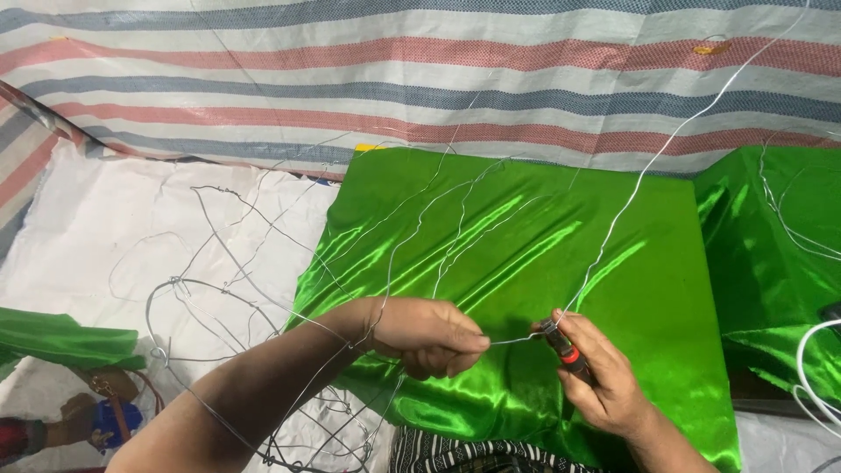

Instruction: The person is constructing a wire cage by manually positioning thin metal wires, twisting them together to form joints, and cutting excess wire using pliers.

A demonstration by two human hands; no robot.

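Observation:
My left hand [427,334] pinches a thin silver wire [512,340] over a shiny green satin cloth [526,245]. My right hand [598,372] grips small pliers with a red and black handle [563,348], whose jaws meet the same wire. From the pliers the wire runs up and to the right, past the top edge of the view. My left forearm passes through a loose wire frame [219,315] of bent loops lying on the left.
A second green satin piece [771,254] lies at the right, with a white cable [810,368] beside it. A striped red, blue and white woven sheet [420,79] covers the back. White sheeting [96,228] lies at the left, with another green fold [61,337].

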